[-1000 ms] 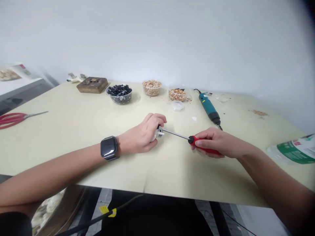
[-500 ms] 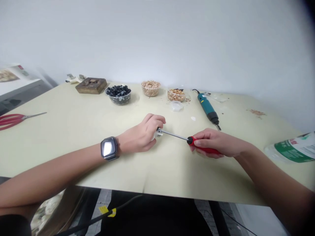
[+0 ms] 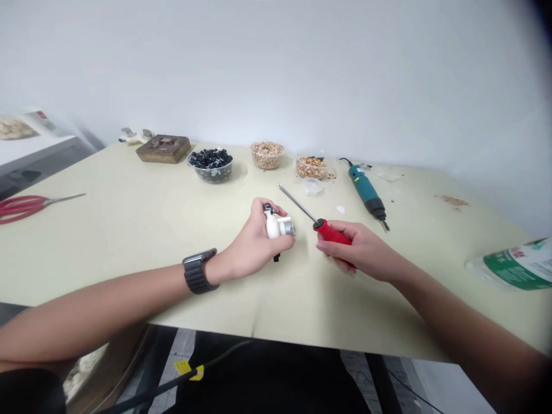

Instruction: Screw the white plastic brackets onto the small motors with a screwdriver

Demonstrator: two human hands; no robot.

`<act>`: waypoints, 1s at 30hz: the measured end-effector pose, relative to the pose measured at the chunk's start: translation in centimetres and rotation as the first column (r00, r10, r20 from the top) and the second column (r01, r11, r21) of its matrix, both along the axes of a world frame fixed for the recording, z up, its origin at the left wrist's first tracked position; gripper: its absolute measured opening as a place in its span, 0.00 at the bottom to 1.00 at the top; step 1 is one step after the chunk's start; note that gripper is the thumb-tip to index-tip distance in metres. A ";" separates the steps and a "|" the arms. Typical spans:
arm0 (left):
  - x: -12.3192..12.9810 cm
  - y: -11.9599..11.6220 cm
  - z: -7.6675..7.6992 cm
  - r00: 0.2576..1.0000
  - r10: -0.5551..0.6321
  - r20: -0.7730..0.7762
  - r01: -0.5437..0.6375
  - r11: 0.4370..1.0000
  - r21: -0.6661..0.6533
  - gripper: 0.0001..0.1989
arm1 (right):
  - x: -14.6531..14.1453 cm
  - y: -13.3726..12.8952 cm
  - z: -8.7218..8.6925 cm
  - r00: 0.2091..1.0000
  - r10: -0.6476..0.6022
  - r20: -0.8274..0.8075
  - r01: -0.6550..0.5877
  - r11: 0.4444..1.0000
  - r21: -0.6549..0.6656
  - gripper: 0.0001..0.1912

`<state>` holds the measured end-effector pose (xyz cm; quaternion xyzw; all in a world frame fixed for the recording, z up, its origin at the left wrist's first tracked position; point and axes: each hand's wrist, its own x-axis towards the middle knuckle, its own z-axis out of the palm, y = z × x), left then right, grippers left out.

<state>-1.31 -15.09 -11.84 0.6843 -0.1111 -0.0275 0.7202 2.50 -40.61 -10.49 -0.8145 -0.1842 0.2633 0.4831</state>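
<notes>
My left hand [image 3: 254, 244] is closed around a small white part [image 3: 273, 226] with a grey round end and black pieces at its top and bottom. Red-handled and long-shafted, a screwdriver [image 3: 331, 232] sits in the grip of my right hand [image 3: 360, 250]. Its metal shaft points up and to the left, and the tip is in the air, apart from the white part. Both hands are over the pale yellow table [image 3: 293, 310], near its middle.
Along the back stand a wooden box [image 3: 164, 149], a bowl of black pieces [image 3: 211, 167] and two tubs of light bits [image 3: 267, 156] [image 3: 311, 168]. A teal rotary tool [image 3: 365, 190] and a bottle [image 3: 517, 267] lie right, red scissors [image 3: 26, 208] left.
My left hand has turned so the white part faces up into view. The screwdriver has come away from the part, and its tip now points further up.
</notes>
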 end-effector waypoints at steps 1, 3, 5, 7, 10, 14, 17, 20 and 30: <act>-0.2 -0.2 0.0 1.000 -0.002 -0.022 0.002 1.000 0.000 0.26 | -0.2 0.4 -0.2 1.000 0.005 -0.009 -0.005 1.000 0.020 0.23; -0.6 -0.4 0.0 0.999 -0.010 -0.034 0.010 1.000 0.006 0.25 | -0.7 1.1 -0.3 1.000 0.001 -0.019 0.000 0.998 0.056 0.24; -0.8 -0.5 -0.2 1.000 -0.019 -0.025 0.019 1.000 0.019 0.25 | -0.9 1.4 -0.3 1.000 -0.014 -0.021 0.016 0.997 0.074 0.25; -0.9 -0.6 -0.3 0.999 -0.033 -0.013 0.033 0.998 0.049 0.25 | -1.1 1.5 -0.2 0.999 -0.028 -0.021 0.029 0.997 0.074 0.25; -1.0 -0.6 -0.5 0.999 -0.042 0.019 0.040 0.994 0.099 0.25 | -1.2 1.5 -0.2 0.999 -0.040 -0.014 0.041 0.997 0.068 0.25; -1.2 -0.6 -0.7 0.997 -0.058 0.041 0.054 0.992 0.110 0.25 | -1.2 1.5 -0.2 0.999 -0.024 -0.029 0.026 0.998 0.055 0.24; -1.3 -0.6 -0.7 0.996 -0.080 0.033 0.076 0.991 0.107 0.26 | -1.2 1.5 -0.3 0.999 -0.014 -0.045 0.016 0.998 0.062 0.24; -1.5 -0.8 -0.5 0.995 -0.093 0.038 0.088 0.991 0.105 0.26 | -1.2 1.6 -0.6 0.999 -0.028 -0.044 0.032 0.996 0.085 0.25; -2.2 -1.8 -0.3 0.974 -0.193 -0.119 0.183 0.979 -0.088 0.32 | -2.0 2.7 -1.9 0.994 -0.095 -0.047 0.104 0.958 0.266 0.31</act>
